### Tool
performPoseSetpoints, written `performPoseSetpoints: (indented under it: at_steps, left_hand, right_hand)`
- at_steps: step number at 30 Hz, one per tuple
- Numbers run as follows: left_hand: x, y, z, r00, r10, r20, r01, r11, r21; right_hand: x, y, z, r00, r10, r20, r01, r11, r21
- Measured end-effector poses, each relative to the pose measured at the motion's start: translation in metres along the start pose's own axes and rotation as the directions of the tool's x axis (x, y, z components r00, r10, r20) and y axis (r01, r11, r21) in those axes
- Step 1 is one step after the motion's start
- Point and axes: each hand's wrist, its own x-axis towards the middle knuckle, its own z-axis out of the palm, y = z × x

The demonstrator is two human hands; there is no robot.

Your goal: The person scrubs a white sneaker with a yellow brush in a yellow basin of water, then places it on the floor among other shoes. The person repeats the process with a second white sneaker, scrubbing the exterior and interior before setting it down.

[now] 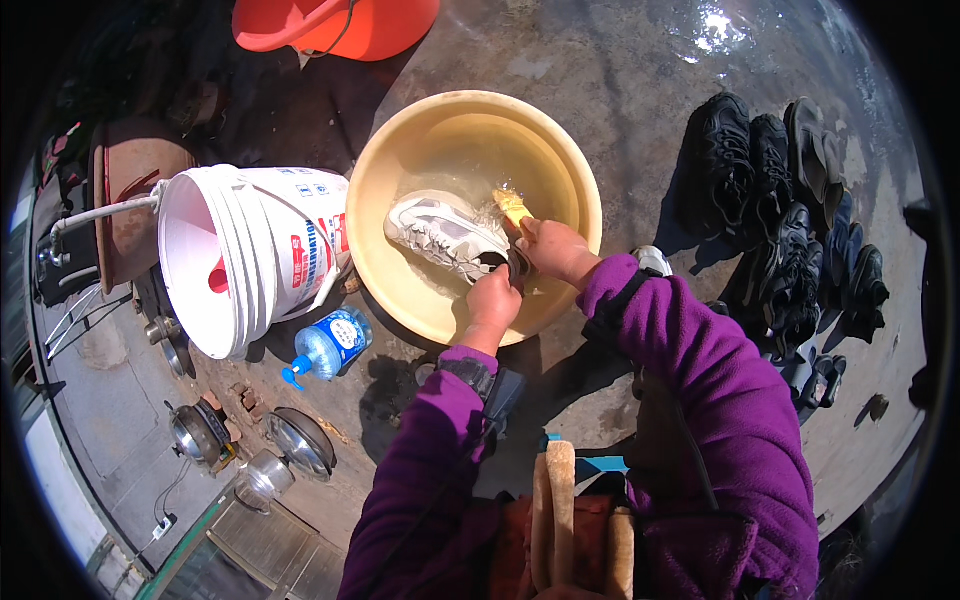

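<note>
from where i stand, a person in purple sleeves is leaning over a wide yellow plastic basin (362, 215) set on the concrete floor (640, 400). inside it, in shallow water (465, 178), lies a pale grey and white lace-up sneaker (445, 228), tilted so its white sole edge faces the far rim and its laces face the person. the left hand (492, 305) is curled at the shoe's dark opening, fingers closed and pinching the collar there. the right hand (558, 250) is just beside it, its fingers pressed together around a small yellow scrubber (512, 207), and water is splashing about the scrubber's tip, close to the sneaker's sole.

left of the basin, a white plastic bucket (240, 290) lies on its side with its mouth turned away from the basin. just below it is a blue-labelled pump bottle (334, 343), its blue nozzle pointing away from the basin. an orange-red bucket (395, 30) sits beyond the basin. over on the right, a cluster of dark shoes (726, 150) lies in the sun, and one whitish shoe (652, 260) peeks out beside the right forearm.
</note>
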Motion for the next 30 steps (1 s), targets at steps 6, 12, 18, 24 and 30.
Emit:
performPoseSetpoints:
  at_steps: [6,12,18,24,30]
  left_hand:
    - [0.036,0.019,-0.052,0.984,-0.17,0.045,0.081,0.212,-0.974]
    - [0.079,0.042,-0.108,0.939,-0.308,0.15,0.075,-0.241,-0.968]
    - [0.081,0.023,-0.109,0.894,-0.395,0.21,0.062,-0.355,-0.933]
    - [0.085,-0.031,-0.111,0.852,-0.431,0.296,0.055,-0.49,-0.87]
    - [0.081,-0.07,-0.133,0.858,-0.433,0.276,0.071,-0.433,-0.899]
  right_hand:
    - [-0.028,0.01,-0.041,0.969,-0.089,-0.231,0.161,0.936,0.314]
    - [-0.072,-0.034,-0.041,0.945,-0.267,-0.19,0.267,0.963,-0.023]
    - [-0.005,-0.066,-0.034,0.806,-0.421,-0.415,0.402,0.905,-0.137]
    - [-0.057,-0.002,0.007,0.882,-0.418,-0.215,0.395,0.907,-0.144]
    - [-0.032,0.01,0.022,0.969,-0.205,-0.137,0.228,0.956,0.184]
